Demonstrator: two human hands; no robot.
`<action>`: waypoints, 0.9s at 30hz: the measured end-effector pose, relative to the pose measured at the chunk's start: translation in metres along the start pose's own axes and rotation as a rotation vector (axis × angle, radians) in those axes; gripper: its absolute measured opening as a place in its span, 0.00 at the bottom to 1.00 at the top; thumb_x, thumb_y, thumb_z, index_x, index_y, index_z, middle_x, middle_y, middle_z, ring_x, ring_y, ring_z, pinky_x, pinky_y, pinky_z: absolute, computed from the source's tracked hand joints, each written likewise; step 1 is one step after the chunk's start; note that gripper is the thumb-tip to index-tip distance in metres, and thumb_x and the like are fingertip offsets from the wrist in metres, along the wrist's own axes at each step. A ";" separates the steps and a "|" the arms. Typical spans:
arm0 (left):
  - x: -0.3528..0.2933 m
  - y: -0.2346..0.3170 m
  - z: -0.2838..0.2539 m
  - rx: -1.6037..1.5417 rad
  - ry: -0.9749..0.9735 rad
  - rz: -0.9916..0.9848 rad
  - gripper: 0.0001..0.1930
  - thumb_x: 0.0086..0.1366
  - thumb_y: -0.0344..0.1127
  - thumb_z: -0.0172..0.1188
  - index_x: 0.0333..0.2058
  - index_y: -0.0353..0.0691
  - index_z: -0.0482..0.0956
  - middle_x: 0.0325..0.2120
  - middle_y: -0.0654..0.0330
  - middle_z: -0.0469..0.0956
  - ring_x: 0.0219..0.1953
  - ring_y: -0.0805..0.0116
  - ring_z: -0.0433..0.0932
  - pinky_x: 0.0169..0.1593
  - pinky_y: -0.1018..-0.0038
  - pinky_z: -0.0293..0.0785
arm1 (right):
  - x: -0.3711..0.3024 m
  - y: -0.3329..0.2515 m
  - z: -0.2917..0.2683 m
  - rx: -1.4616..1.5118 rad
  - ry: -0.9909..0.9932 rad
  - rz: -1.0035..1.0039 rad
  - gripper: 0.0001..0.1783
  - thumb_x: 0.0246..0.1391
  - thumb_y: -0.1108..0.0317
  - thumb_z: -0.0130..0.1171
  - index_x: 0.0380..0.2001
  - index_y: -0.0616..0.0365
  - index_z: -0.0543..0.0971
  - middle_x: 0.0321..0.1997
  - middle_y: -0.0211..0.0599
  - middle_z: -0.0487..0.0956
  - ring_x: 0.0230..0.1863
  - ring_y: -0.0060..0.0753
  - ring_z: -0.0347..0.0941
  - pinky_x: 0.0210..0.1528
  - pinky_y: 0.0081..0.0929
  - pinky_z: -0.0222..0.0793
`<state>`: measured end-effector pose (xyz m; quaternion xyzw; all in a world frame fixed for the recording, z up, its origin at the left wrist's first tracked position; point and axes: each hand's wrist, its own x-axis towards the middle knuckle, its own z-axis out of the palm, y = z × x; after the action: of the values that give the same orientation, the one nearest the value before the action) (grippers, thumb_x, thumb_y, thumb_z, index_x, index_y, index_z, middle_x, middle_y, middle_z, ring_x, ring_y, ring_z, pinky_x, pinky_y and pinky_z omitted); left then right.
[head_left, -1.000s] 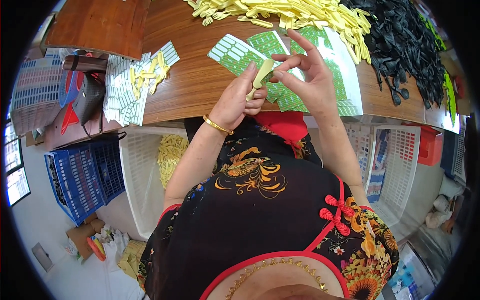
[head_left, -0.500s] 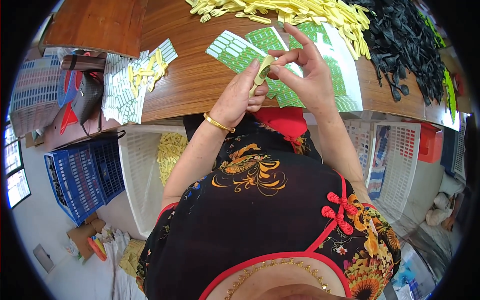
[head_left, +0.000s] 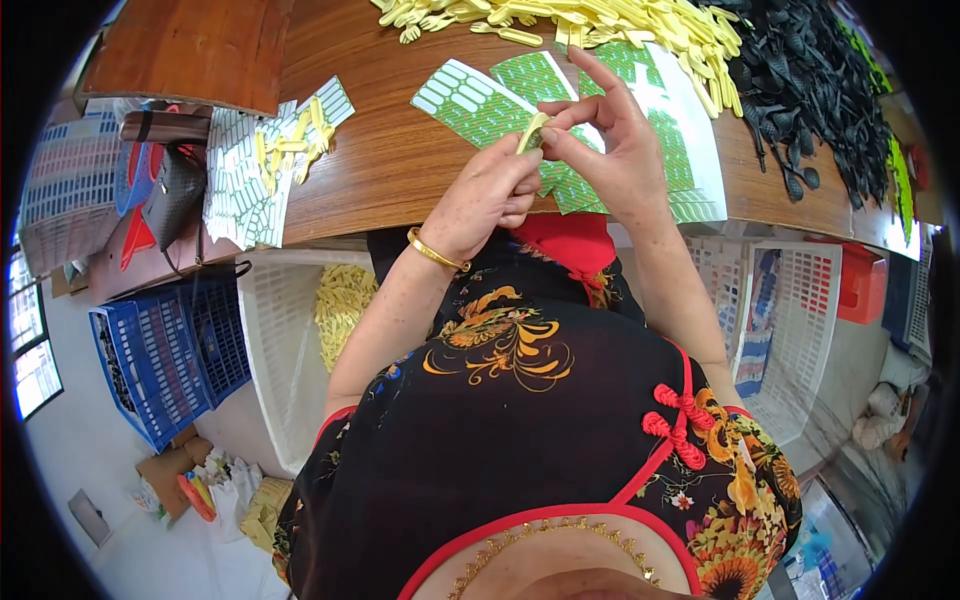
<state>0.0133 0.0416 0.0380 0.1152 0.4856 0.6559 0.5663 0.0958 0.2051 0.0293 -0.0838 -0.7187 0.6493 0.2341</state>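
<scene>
My left hand [head_left: 488, 190] is closed round a pale yellow plastic cutlery piece [head_left: 531, 133], which slants up above the wood-look table. A dark green oval sticker lies on its face, now mostly hidden by my thumbs. The thumb and forefinger of my right hand [head_left: 618, 150] pinch at its upper end, while the other fingers stand raised and spread. Just beyond both hands, green-and-white sticker sheets [head_left: 470, 100] overlap on the table. One sheet has rows of white ovals.
Yellow plastic cutlery [head_left: 600, 22] is heaped at the back, with black spoon-like pieces [head_left: 815, 100] at right. Several yellow pieces [head_left: 290, 150] lie on used sticker sheets [head_left: 245, 205] at left. Below the table edge stand a white crate [head_left: 275, 380] with yellow pieces, and blue crates [head_left: 165, 350].
The cutlery piece has turned in my hands, so its sticker shows less. My left thumb has shifted up toward my right thumb.
</scene>
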 end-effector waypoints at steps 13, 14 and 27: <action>-0.007 -0.012 -0.006 0.208 0.132 0.192 0.13 0.79 0.39 0.47 0.54 0.41 0.70 0.26 0.72 0.62 0.23 0.84 0.59 0.25 0.86 0.56 | 0.011 0.024 -0.009 -0.524 0.284 -0.386 0.45 0.48 0.80 0.65 0.71 0.58 0.62 0.43 0.38 0.77 0.48 0.38 0.74 0.56 0.37 0.69; -0.006 -0.010 -0.020 0.370 0.246 0.253 0.13 0.78 0.37 0.47 0.55 0.40 0.71 0.27 0.70 0.66 0.24 0.83 0.63 0.27 0.85 0.60 | 0.010 0.025 -0.010 -0.468 0.266 -0.366 0.45 0.49 0.80 0.64 0.71 0.58 0.62 0.43 0.38 0.77 0.48 0.36 0.75 0.58 0.36 0.68; 0.108 0.054 -0.069 1.384 0.408 0.775 0.17 0.63 0.28 0.57 0.51 0.40 0.79 0.48 0.52 0.80 0.52 0.50 0.76 0.58 0.57 0.72 | 0.003 0.085 -0.009 -0.318 0.186 -0.064 0.39 0.56 0.79 0.59 0.71 0.56 0.63 0.44 0.42 0.80 0.45 0.41 0.77 0.50 0.36 0.73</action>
<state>-0.1049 0.1050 0.0021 0.4766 0.7997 0.3652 0.0006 0.0817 0.2264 -0.0523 -0.1567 -0.7897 0.5094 0.3037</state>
